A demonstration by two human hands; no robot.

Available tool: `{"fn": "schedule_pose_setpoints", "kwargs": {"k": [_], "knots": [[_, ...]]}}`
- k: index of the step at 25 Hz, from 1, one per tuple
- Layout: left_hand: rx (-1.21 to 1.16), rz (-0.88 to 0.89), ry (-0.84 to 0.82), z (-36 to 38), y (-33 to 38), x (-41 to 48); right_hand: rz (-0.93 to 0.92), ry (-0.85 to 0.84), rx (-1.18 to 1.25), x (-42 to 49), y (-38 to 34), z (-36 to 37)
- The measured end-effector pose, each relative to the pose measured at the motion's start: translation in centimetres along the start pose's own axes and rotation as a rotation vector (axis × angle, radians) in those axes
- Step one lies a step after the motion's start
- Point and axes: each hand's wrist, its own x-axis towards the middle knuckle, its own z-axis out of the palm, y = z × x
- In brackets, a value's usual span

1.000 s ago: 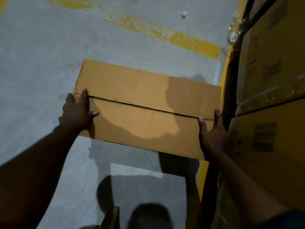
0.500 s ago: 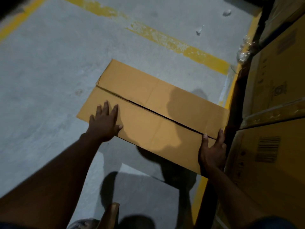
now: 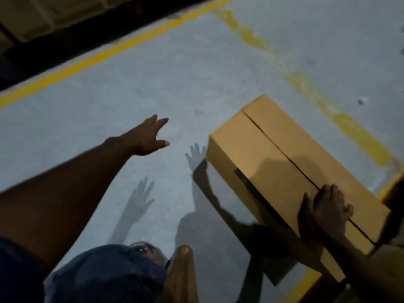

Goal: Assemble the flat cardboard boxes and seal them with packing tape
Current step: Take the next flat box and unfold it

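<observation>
Looking down on a grey concrete floor (image 3: 153, 84) marked with a solid yellow line (image 3: 122, 45) at upper left and a worn yellow line (image 3: 306, 84) at right. On the right, a long tan cardboard box (image 3: 244, 149), assembled, top flaps folded shut along a dark centre seam (image 3: 282, 154); unclear whether resting on the floor or raised. Right hand (image 3: 325, 208) palm down on the box's near end, fingers laid across the seam. Left hand (image 3: 148, 136) stretched out above the floor, well apart from the box, fingers spread, holding nothing. Hand shadows (image 3: 137, 202) on the concrete below.
</observation>
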Motion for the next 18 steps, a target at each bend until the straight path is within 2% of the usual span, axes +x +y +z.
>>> {"fn": "schedule_pose_setpoints", "kwargs": {"k": [4, 8, 13, 18], "knots": [[-0.088, -0.200, 0.148, -3.5, -12.8, -8.0, -0.256, 0.014, 0.010, 3.2, -16.8, -0.5], [-0.190, -0.422, 0.229, -2.0, -25.5, -19.3, -0.485, -0.002, 0.080, -0.1, -38.2, -1.2], [-0.358, -0.712, 0.298, 5.7, -37.4, -32.7, -1.015, -0.161, 0.182, -13.4, -61.2, 2.0], [-0.518, -0.945, 0.394, 15.4, -45.6, -40.8, -1.330, -0.383, 0.138, -30.8, -74.8, 9.5]]}}
